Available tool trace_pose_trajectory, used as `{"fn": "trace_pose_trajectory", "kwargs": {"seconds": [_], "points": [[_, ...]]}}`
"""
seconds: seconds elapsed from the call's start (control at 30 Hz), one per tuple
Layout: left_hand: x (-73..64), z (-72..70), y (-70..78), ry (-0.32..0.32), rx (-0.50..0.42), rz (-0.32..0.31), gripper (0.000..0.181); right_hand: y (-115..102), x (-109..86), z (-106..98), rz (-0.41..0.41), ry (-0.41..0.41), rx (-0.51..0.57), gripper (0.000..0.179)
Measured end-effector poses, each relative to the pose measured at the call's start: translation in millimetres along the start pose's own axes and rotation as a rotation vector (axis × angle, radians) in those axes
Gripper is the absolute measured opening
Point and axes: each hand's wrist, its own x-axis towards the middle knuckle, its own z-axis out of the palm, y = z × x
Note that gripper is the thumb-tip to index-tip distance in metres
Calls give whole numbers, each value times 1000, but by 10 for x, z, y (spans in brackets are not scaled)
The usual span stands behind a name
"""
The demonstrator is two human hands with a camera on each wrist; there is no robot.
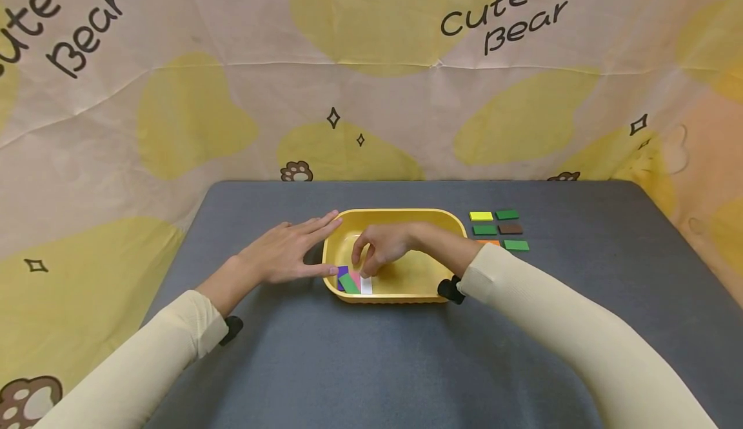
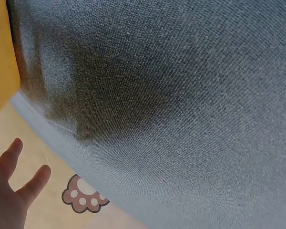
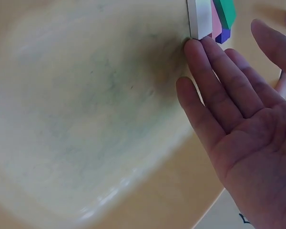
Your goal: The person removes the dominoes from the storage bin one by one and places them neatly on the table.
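Note:
A yellow plastic basin (image 1: 400,211) stands on the grey table. Inside its near left corner lie a white block (image 1: 366,285), a pink block (image 1: 355,279), a green block (image 1: 349,284) and a purple block (image 1: 343,269). My right hand (image 1: 386,246) reaches down into the basin; in the right wrist view its fingertips (image 3: 194,46) meet the end of the white block, with the thumb held apart. At the left rim is my left hand (image 1: 287,249), fingers stretched out and thumb tip over the edge beside the purple block.
On the table right of the basin, several flat blocks lie in two columns, among them a yellow one (image 1: 480,216), a brown one (image 1: 510,229) and green ones. An orange block (image 1: 489,242) is partly hidden by the right forearm. A patterned cloth (image 1: 383,93) hangs behind the table.

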Motion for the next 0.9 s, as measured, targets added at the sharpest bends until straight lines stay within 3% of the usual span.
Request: {"fn": "trace_pose_trajectory", "kwargs": {"seconds": [0.23,0.53,0.9], "points": [[1,6,-10,4,-2,7,93,-29,-1,5,6,-32,-11,33],[-1,2,-14,10,7,9,93,-42,42,13,-35,-9,-86,30],[7,12,-10,21,4,19,93,-50,58,28,-25,-17,-97,29]]}}
